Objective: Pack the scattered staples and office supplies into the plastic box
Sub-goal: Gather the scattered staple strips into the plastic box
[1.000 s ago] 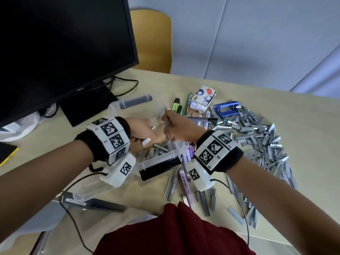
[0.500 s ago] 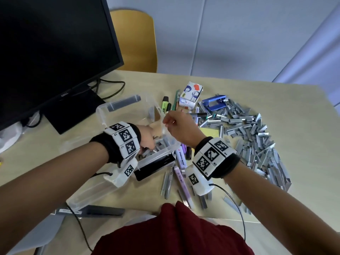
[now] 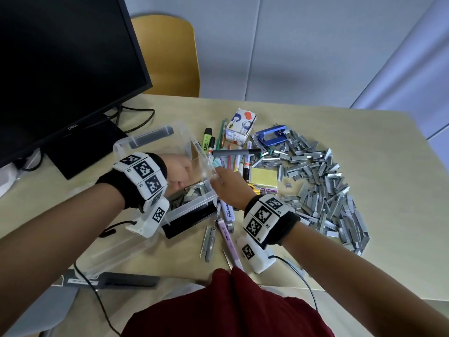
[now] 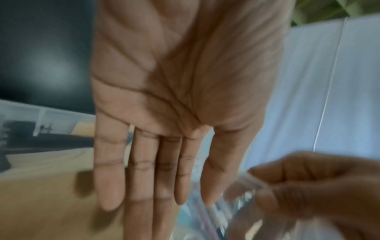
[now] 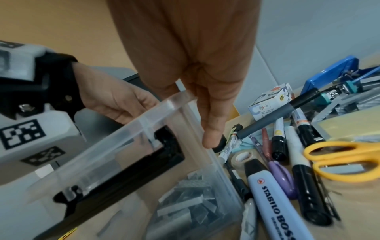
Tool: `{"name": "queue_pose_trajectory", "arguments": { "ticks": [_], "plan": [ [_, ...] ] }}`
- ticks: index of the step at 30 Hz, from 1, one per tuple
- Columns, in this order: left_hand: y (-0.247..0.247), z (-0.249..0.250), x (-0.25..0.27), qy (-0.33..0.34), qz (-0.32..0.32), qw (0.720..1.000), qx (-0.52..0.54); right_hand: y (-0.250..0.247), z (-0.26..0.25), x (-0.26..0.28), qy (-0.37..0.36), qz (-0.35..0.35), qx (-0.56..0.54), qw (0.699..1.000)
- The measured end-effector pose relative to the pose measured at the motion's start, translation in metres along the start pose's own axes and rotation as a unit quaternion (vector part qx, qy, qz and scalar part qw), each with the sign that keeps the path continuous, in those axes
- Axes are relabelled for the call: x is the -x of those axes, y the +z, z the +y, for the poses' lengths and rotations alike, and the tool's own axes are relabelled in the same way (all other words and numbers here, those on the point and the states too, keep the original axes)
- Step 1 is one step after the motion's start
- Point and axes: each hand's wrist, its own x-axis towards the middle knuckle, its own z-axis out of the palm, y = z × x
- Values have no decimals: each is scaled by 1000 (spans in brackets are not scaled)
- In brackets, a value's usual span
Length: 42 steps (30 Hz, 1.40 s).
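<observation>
A clear plastic box (image 3: 189, 206) with black latches stands left of centre, with staple strips (image 3: 194, 190) on its floor. My left hand (image 3: 178, 170) hovers over the inside of the box, palm flat and fingers straight (image 4: 154, 162), holding nothing. My right hand (image 3: 228, 186) pinches the box's near right corner rim (image 5: 179, 99), thumb (image 5: 211, 129) down the outer wall. A big heap of loose staple strips (image 3: 323, 190) lies on the table to the right. Markers and pens (image 3: 233, 164) lie beside the box.
A monitor (image 3: 60, 57) on its stand rises at the left, and a yellow chair (image 3: 167, 52) stands behind the table. Yellow sticky notes (image 3: 263, 176), a blue hole punch (image 3: 272, 137), a staple carton (image 3: 240, 126) and orange scissors (image 5: 339, 162) lie among the pens. A clear lid (image 3: 116, 249) lies under the box.
My right hand has dropped from above the box to its corner rim and taken hold of it. The left hand has opened flat over the box. The head view has shifted right.
</observation>
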Motion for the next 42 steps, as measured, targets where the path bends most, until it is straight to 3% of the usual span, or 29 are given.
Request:
{"name": "queue_pose_trajectory", "arguments": {
  "ticks": [6, 10, 16, 25, 30, 34, 39, 40, 42],
  "plan": [
    [-17, 21, 29, 98, 156, 980, 74, -18, 23, 10, 54, -11, -184, 981],
    [-10, 61, 33, 162, 197, 956, 148, -43, 61, 18, 88, 29, -129, 987],
    [34, 112, 5, 210, 129, 960, 131, -67, 115, 39, 104, 36, 37, 993],
    [105, 128, -46, 152, 8, 988, 39, -67, 147, 75, 94, -104, 171, 975],
    [128, 140, -62, 153, 10, 988, -14, -60, 153, 75, 73, -85, 217, 970],
    [140, 147, -72, 159, 24, 986, -40, -64, 153, 71, 101, -58, 141, 983],
    [148, 146, -74, 173, 43, 979, -104, -85, 156, 68, 171, -20, -63, 983],
    [150, 145, -75, 181, 51, 976, -110, -88, 157, 68, 189, -8, -142, 972],
    [151, 142, -77, 191, 59, 974, -111, -92, 159, 67, 231, 16, -313, 921]
  ]
}}
